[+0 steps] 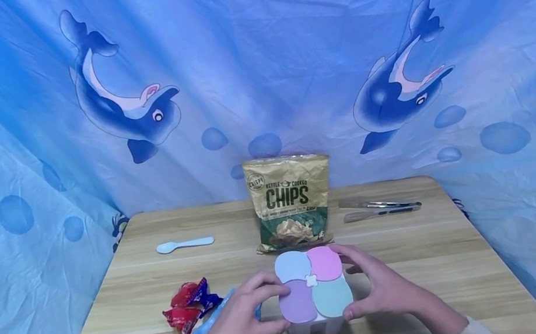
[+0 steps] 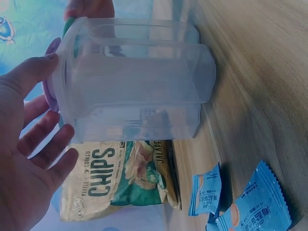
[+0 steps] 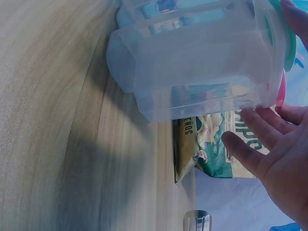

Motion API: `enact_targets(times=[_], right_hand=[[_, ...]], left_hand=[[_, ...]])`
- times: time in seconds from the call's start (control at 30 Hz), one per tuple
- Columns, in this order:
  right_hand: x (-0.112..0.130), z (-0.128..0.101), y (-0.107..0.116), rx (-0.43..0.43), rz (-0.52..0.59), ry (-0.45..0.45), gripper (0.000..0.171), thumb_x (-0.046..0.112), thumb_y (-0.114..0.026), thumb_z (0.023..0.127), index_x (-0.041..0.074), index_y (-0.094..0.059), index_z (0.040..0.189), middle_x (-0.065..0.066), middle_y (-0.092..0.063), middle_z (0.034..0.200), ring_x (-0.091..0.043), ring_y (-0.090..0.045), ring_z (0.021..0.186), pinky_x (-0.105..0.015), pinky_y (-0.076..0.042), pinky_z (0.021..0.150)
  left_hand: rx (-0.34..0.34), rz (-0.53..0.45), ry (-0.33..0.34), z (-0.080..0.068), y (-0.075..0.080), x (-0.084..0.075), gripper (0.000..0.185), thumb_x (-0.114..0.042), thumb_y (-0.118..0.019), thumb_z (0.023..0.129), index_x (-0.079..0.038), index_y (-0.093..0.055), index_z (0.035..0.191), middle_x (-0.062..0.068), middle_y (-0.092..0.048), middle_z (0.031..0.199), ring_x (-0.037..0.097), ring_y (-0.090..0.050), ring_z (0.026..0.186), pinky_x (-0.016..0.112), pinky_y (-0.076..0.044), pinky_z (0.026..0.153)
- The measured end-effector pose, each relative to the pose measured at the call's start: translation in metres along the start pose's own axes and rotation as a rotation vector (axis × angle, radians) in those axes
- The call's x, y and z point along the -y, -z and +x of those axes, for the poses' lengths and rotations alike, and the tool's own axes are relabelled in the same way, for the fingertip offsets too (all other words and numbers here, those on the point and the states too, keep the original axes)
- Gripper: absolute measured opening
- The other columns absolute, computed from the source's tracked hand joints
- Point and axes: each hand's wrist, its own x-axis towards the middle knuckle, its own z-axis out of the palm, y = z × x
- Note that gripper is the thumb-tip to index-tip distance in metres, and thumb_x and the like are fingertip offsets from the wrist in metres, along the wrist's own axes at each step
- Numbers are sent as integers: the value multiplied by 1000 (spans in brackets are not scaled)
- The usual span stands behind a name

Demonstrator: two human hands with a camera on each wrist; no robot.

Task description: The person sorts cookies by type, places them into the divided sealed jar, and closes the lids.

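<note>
While cupping the clear box (image 1: 317, 306) near the table's (image 1: 422, 259) front edge: left hand (image 1: 243, 322) and right hand (image 1: 386, 286), fingers bent against its four-colour lid (image 1: 311, 281), probably pressing, not yet lifting. Next: thumbs under the rim. Beyond the fingertips, chip bag (image 1: 290, 202); farther still, spoon (image 1: 184, 244), tongs (image 1: 378, 207).

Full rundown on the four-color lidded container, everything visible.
The container is clear, frosted-looking plastic with a lobed body split into compartments, all looking empty in the wrist views. Its lid has four petal flaps, light blue, pink, purple and teal, around a small white centre piece. It stands upright on the wooden table, near the front edge, just in front of the chips bag. The left hand and right hand hold it from either side, fingers and thumbs on the lid's rim.
</note>
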Motion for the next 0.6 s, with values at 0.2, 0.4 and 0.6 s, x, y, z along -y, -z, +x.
enact_targets(times=[0.2,0.4,0.6], right_hand=[[0,0,-2,4,24,-46,116,32,-98,67,25,-30,160,-1,-48,155,-23,-53,136,-43,-53,104],[1,2,-3,0,22,-79,115,39,-97,65,25,-32,159,2,-49,154,-21,-53,136,-43,-51,106],[1,3,-3,-7,-3,-43,117,39,-98,64,20,-32,159,1,-50,153,-22,-55,134,-48,-52,105]], left_hand=[[-61,74,-130,1,-2,6,45,-30,-91,76,-19,-76,117,-11,-65,121,9,-63,113,31,-58,92],[-97,98,-248,5,-3,15,45,-31,-91,74,-18,-77,115,-8,-69,118,12,-65,113,29,-58,91],[-175,54,-350,11,-5,21,39,-26,-91,73,-18,-79,108,-6,-71,112,13,-68,106,25,-57,92]])
